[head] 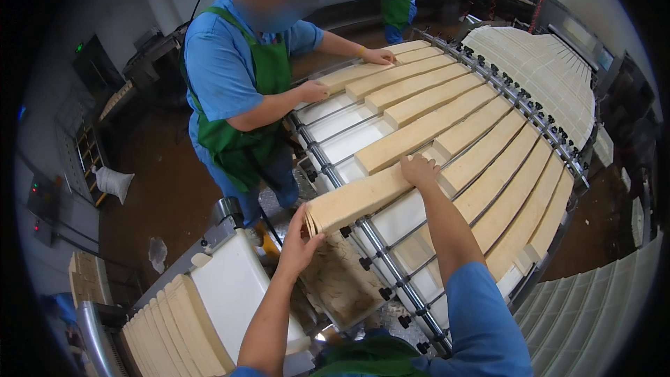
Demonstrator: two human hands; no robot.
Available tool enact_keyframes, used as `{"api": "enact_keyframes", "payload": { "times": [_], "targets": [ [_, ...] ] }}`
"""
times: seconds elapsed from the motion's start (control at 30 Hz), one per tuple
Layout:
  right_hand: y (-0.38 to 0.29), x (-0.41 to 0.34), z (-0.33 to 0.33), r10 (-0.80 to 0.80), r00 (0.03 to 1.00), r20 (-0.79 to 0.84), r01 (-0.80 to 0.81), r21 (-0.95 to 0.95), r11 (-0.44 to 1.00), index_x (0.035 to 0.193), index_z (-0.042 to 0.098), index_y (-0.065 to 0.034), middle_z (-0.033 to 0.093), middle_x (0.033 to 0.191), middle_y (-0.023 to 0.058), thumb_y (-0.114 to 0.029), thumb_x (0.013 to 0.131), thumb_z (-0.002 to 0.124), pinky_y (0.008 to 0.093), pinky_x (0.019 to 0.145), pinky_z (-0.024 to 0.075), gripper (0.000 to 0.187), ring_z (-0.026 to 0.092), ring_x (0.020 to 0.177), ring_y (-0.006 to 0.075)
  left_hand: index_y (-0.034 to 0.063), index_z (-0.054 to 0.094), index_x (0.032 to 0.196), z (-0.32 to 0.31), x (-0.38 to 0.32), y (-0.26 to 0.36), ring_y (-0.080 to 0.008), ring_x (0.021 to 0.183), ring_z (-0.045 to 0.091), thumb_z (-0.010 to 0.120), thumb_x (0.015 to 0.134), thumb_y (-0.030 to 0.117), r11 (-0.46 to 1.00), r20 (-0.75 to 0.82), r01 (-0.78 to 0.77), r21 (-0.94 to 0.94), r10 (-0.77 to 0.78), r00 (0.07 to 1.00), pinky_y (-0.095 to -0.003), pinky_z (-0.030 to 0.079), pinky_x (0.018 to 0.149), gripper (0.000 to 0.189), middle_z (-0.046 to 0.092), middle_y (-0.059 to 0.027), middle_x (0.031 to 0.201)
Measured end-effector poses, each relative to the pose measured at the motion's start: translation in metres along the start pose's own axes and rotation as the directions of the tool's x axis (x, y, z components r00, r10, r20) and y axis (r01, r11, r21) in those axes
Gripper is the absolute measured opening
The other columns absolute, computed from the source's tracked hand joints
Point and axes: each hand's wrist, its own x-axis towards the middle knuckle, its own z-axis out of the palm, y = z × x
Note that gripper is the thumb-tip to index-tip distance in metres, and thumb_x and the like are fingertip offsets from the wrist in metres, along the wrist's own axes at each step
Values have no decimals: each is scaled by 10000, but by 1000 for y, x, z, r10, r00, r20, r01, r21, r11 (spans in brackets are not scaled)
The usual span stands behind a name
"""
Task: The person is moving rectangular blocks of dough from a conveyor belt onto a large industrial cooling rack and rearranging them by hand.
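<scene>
My left hand (302, 243) grips the near end of a long, pale layered strip of sheet food (361, 196), its thin layers fanned at that end. On the strip's far end lies my right hand (420, 170), fingers bent over it. The strip spans the chrome bar (384, 251) at the edge of the white conveyor (345, 133). More long pale strips (429, 128) lie side by side on that conveyor, between thin metal rods. What the strips are made of cannot be told for certain.
A co-worker (246, 78) across the conveyor has both hands on another strip. Below my hands stands a bin of scraps (340, 277). At lower left, a white belt (230, 283) carries a row of stacked strips (175, 324). Black knobs line the conveyor's bars. Another person (398, 0) stands farther back.
</scene>
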Motion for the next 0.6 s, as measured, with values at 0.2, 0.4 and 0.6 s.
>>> {"api": "enact_keyframes", "payload": {
  "times": [0.2,0.4,0.6],
  "targets": [
    [12,38,8,42,997,-67,-41,21,999,1358,418,71,423,1404,292,-461,918,306,465,1102,207,699,337,1349,382,80,248,1497,14,14,-9,-201,1263,453,651,838,-30,990,85,73,-118,-63,994,-318,380,1046,781,433,-124,1417],
    [21,41,-11,82,993,-90,-83,-13,996,1350,431,15,440,1402,232,-373,930,336,455,1102,214,579,364,1336,339,68,281,1483,49,33,-2,-211,1315,410,655,833,-39,998,98,55,-33,-52,994,-329,367,1072,758,371,-130,1473],
    [41,52,-12,85,984,-155,-93,-44,995,1343,450,-20,471,1367,198,-324,901,393,500,1079,222,540,383,1305,327,86,336,1456,64,43,-5,-282,1376,346,641,847,-34,998,97,-55,42,51,994,-338,422,1036,691,258,-185,1530]
  ]
}}
